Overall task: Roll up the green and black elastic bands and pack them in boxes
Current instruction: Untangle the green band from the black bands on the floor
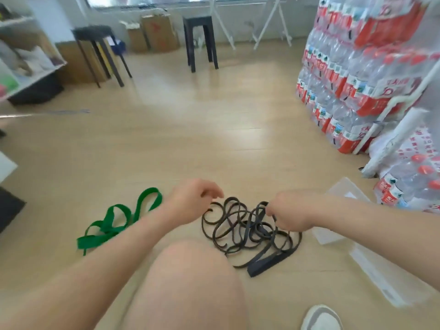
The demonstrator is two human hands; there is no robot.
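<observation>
A black elastic band (245, 231) lies in a loose tangle on the wooden floor in front of my knee. My right hand (289, 211) grips a strand at the tangle's right side, fingers curled round it. My left hand (194, 198) hovers over the tangle's left edge, fingers curled down and pinching the end of a loop. A green elastic band (114, 222) lies in loose folds on the floor to the left, partly behind my left forearm. A clear plastic box (342, 194) sits on the floor at the right, behind my right forearm.
Stacked packs of bottled water (357, 75) fill the right side. A flat clear lid (381, 275) lies at the lower right. Two black stools (200, 39) and cardboard boxes (157, 32) stand at the far wall. White shelving (26, 55) is on the left. My shoe (321, 317) shows at the bottom.
</observation>
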